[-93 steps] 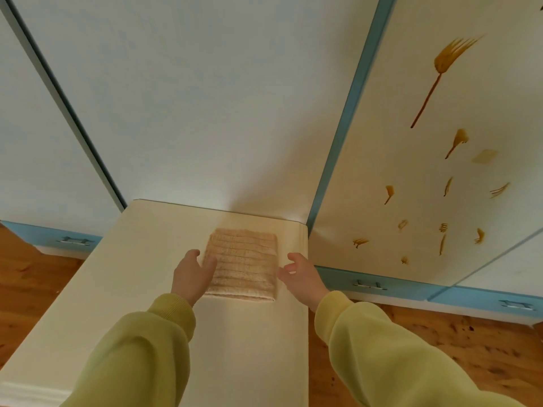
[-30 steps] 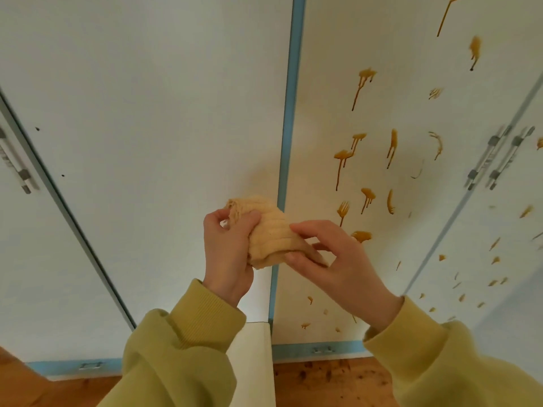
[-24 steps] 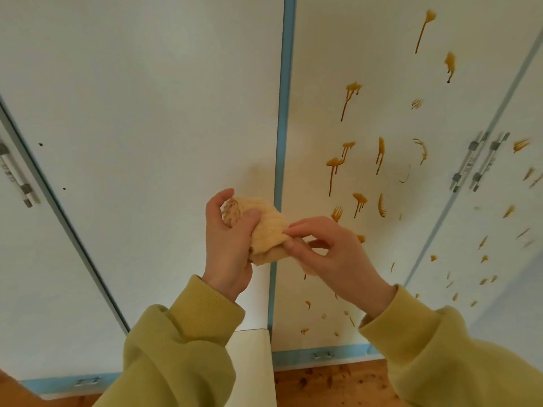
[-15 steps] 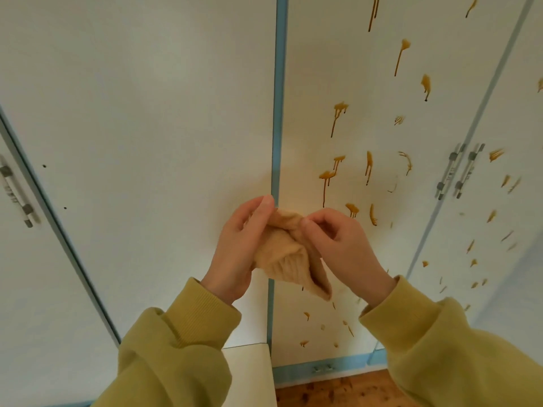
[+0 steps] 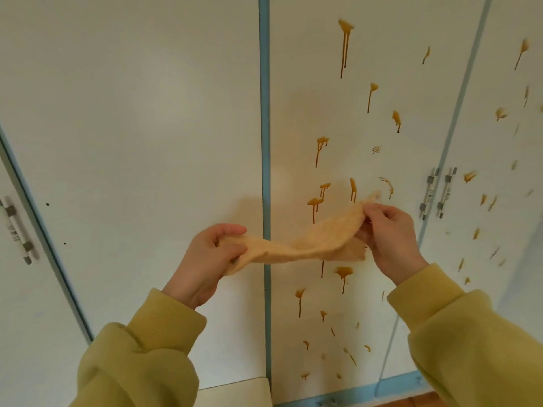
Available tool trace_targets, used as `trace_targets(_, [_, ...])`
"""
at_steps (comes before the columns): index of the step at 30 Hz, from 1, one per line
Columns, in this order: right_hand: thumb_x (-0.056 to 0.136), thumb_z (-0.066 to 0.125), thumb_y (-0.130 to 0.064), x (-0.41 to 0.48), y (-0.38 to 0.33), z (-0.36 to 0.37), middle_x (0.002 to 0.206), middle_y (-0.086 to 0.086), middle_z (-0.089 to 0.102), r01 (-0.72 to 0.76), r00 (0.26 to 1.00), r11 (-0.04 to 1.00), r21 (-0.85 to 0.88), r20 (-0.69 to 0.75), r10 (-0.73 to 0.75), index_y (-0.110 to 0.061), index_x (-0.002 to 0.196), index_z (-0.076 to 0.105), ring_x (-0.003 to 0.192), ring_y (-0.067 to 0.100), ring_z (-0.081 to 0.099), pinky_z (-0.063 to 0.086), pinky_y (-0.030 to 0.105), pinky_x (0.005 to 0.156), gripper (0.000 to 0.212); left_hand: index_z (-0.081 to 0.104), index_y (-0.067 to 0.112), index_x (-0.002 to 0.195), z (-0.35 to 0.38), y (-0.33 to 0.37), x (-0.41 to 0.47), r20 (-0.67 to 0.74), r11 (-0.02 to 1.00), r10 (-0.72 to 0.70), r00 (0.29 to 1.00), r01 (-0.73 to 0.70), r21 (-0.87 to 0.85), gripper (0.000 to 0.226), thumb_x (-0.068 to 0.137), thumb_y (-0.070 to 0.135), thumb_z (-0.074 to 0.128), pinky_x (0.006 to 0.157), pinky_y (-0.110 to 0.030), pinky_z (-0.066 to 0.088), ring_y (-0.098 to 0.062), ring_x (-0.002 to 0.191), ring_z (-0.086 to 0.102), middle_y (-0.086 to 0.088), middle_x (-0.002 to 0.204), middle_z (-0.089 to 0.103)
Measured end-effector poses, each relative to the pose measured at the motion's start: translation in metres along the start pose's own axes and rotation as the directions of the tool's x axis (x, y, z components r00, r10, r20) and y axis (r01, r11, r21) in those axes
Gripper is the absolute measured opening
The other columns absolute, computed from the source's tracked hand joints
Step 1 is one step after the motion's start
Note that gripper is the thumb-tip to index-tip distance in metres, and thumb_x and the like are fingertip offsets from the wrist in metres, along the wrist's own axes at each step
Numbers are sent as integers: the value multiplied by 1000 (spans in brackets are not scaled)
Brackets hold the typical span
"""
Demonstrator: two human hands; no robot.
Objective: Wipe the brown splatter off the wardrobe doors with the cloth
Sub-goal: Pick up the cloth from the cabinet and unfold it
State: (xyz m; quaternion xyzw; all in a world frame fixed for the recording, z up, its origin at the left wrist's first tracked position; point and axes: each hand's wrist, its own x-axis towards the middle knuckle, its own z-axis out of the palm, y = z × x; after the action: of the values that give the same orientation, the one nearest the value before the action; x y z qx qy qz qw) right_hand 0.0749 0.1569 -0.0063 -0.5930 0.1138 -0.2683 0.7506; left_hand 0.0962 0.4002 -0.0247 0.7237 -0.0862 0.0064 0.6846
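Yellow-sleeved, the left hand (image 5: 205, 259) and right hand (image 5: 388, 236) are pinching opposite ends of the cloth (image 5: 308, 242), holding it spread just in front of the doors (image 5: 293, 83). Beyond, brown splatter (image 5: 343, 42) is streaking two doors; a loosely held cloth risks smearing the drips wider. No writing is showing.

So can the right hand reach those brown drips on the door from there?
Probably yes. The right hand hangs close before the brown drips with no other thing in the way. It pinches one end of the cloth, though, and the left hand holds the other end.
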Motion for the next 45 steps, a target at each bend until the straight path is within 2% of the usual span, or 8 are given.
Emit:
trace_targets(5, [88,54,-1,25,-17,-30,77,12,62,61,998,998,28,-28,-60,-18,120,42,49,11,64,55,22,49,38,63,16,89,9,12,12,-54,998,22,998,-19,54,20,82,-2,59,64,-22,43,-16,77,54,-7,97,57])
trace_targets(9, [89,51,1,47,-28,-49,73,12,61,125,991,989,-79,46,-122,-12,113,57,46,9,62,54,19,49,29,66,13,83,29,19,22,-56,994,29,998,-22,109,17,86,0,55,60,-25,42,-17,75,52,-6,89,59])
trace_targets(18, [83,59,1,111,-64,-105,87,10,68,306,943,932,-195,192,-270,-7,111,61,84,18,65,55,22,78,29,66,5,89,105,38,58,-77,995,3,997,4,96,8,86,10,61,52,-19,50,-17,71,59,-11,87,64])
trace_targets(25, [78,71,-23,137,-88,-119,79,-11,64,654,752,572,-495,342,-564,-24,88,65,77,0,58,42,8,70,11,63,7,72,163,27,67,99,952,-213,972,183,244,58,72,65,54,51,-21,45,-12,49,51,-2,58,56])
trace_targets(31, [81,68,-22,165,-96,-121,75,-15,57,700,703,486,-523,383,-599,-22,81,61,71,-3,52,35,-2,64,7,58,13,104,207,24,69,315,829,-215,924,2,560,91,50,85,48,58,-17,43,-8,65,50,2,80,57])
trace_targets(36, [82,66,-23,187,-99,-131,75,-13,56,701,696,468,-538,375,-612,-19,84,62,71,-2,51,34,-3,63,6,60,20,81,214,22,82,391,823,-20,920,-206,529,24,85,43,59,65,-21,47,-9,67,54,3,73,57])
trace_targets(41, [86,62,-20,208,-98,-139,78,-12,56,713,687,429,-555,428,-587,-17,93,63,75,-2,49,33,-3,66,8,67,6,91,190,41,97,423,906,23,906,-198,374,60,70,62,57,72,-26,55,-18,77,67,-8,83,67])
trace_targets(45, [90,55,-17,222,-97,-139,87,-6,58,736,667,311,-601,565,-485,-16,102,63,82,8,52,36,3,70,14,63,21,82,171,61,120,318,744,-79,945,-156,649,50,75,68,51,58,-21,48,-13,68,64,3,74,63])
